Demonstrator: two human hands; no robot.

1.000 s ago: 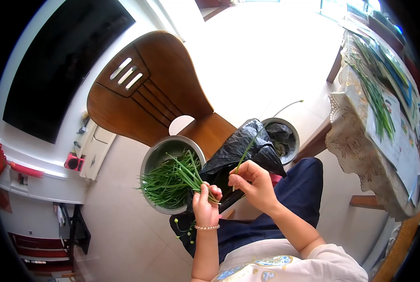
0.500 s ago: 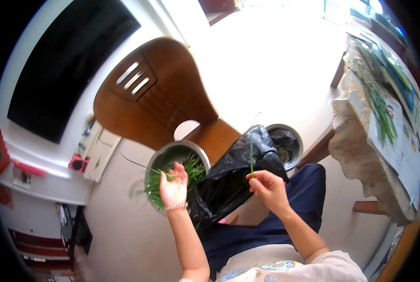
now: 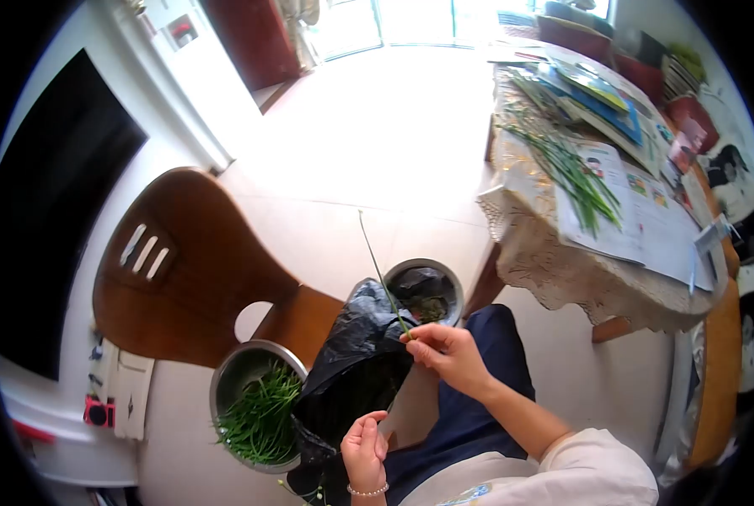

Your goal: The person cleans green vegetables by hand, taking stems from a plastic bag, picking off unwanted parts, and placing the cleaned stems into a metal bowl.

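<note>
In my right hand (image 3: 444,352) a long thin green stem with a small bud at its tip, like a flowering chive stem (image 3: 377,268), is pinched between thumb and fingers and points up and away. My left hand (image 3: 364,451) hangs lower, near the bag's mouth, with its fingers curled together and nothing visible in them. Between my hands and the bowls lies a black plastic bag (image 3: 356,325), its mouth gaping toward me. At its left a metal bowl (image 3: 218,390) holds a heap of green stem pieces (image 3: 263,417).
Behind the bag stands a second metal bowl (image 3: 454,291) with black plastic and scraps inside. A brown wooden chair (image 3: 187,278) is at the left. On the right, a cloth-covered table (image 3: 554,274) bears more green stems (image 3: 575,181), books and papers.
My left hand has moved from above the stem-filled bowl back toward me, its spread fingers now curled. The right hand still holds a stem. The view has turned to the right.
</note>
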